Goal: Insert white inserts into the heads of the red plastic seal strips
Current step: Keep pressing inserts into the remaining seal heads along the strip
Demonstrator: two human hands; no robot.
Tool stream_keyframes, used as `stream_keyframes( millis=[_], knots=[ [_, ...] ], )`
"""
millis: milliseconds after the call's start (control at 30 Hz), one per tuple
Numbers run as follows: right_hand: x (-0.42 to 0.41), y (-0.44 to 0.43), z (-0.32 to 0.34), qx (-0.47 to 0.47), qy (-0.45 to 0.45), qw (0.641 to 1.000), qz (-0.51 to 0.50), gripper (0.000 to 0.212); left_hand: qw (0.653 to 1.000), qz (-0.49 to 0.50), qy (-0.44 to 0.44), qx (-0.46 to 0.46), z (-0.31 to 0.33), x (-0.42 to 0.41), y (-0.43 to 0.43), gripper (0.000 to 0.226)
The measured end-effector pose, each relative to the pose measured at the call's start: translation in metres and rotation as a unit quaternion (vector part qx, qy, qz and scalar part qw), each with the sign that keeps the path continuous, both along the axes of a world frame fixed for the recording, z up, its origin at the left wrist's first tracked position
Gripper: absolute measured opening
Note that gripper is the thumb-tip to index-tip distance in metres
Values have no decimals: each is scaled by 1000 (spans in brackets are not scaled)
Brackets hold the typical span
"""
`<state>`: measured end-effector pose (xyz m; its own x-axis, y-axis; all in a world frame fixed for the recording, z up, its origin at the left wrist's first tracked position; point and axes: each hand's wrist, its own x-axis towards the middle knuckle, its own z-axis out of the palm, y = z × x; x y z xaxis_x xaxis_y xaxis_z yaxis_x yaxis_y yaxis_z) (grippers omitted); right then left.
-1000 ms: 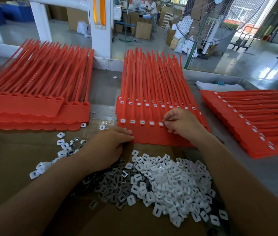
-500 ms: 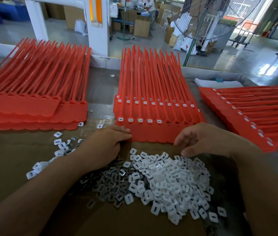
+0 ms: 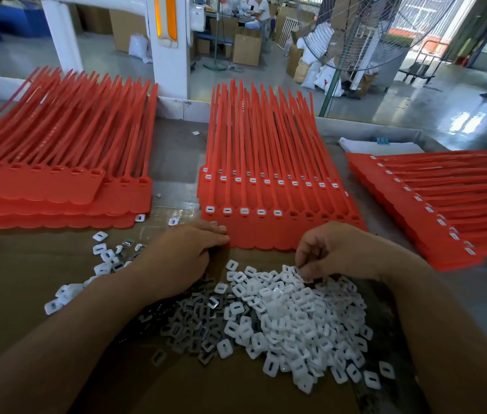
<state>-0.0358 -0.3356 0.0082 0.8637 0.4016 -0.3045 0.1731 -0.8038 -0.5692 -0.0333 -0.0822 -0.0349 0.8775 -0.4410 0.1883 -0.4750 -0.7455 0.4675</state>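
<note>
The middle stack of red seal strips (image 3: 266, 180) lies flat with its heads toward me. In its front row the left heads carry white inserts (image 3: 243, 211); the heads to the right (image 3: 325, 217) show empty slots. My left hand (image 3: 182, 255) rests on the cardboard, its straight fingertips touching the near left corner of that stack. A heap of loose white inserts (image 3: 296, 318) lies in front of the stack. My right hand (image 3: 334, 249) hovers at the heap's far edge, fingers curled down, thumb and fingertips pinching an insert there.
A second red stack (image 3: 57, 174) with empty heads lies at the left. A third stack (image 3: 445, 198), with inserts fitted, lies at the right. Dark metal clips (image 3: 188, 321) mix into the heap's left side. Brown cardboard (image 3: 12, 279) covers the bench. A fan (image 3: 355, 31) stands behind.
My right hand left the front row of heads, came back toward me and dropped its fingertips onto the insert heap. My left hand stayed at the stack's corner.
</note>
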Motion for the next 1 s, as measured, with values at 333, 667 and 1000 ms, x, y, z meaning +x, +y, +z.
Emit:
stream_keyframes(
  millis=[333, 667, 1000],
  knots=[
    [3, 2, -2, 156, -50, 978, -125, 12, 1000, -12, -2, -4, 1, -1, 1, 52],
    [10, -2, -10, 162, -219, 933, -233, 27, 1000, -5, -6, 0, 0, 0, 0, 52],
    [30, 7, -18, 202, -274, 905, -254, 26, 1000, -1, 9, -17, 0, 0, 0, 50]
  ],
)
